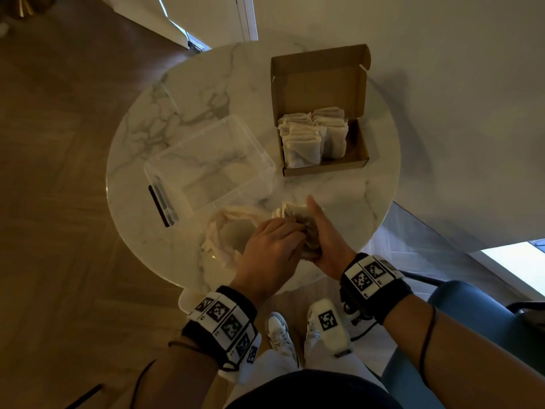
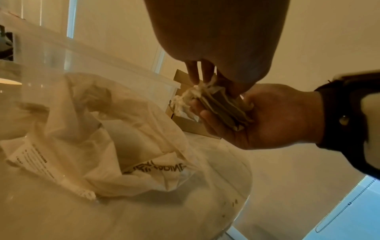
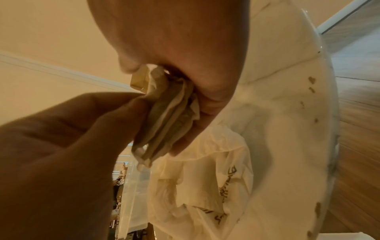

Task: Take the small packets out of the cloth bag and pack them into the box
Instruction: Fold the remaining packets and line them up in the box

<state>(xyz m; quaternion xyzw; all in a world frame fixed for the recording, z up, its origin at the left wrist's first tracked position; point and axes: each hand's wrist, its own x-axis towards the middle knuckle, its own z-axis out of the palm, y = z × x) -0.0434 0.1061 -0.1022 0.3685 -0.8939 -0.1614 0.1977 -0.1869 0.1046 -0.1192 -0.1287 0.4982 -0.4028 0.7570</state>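
Note:
Above the near edge of the round marble table (image 1: 339, 190), both hands hold one stack of small beige packets (image 1: 302, 219). My right hand (image 1: 324, 234) cups the stack (image 2: 224, 110) from below, thumb up and fingers curled round it. My left hand (image 1: 277, 246) pinches the stack's edge (image 3: 170, 113) with its fingertips (image 3: 139, 100). The cream cloth bag (image 1: 224, 228) lies crumpled and open on the table under my left hand, its printed side showing (image 2: 102, 129). The open cardboard box (image 1: 324, 169) stands at the far right with several packets (image 1: 312, 137) upright inside.
A clear plastic container (image 1: 206, 160) with a dark latch sits left of the box, just behind the bag. A blue chair (image 1: 472, 320) stands at the right beside my legs. Wooden floor surrounds the table, and a wall lies behind it.

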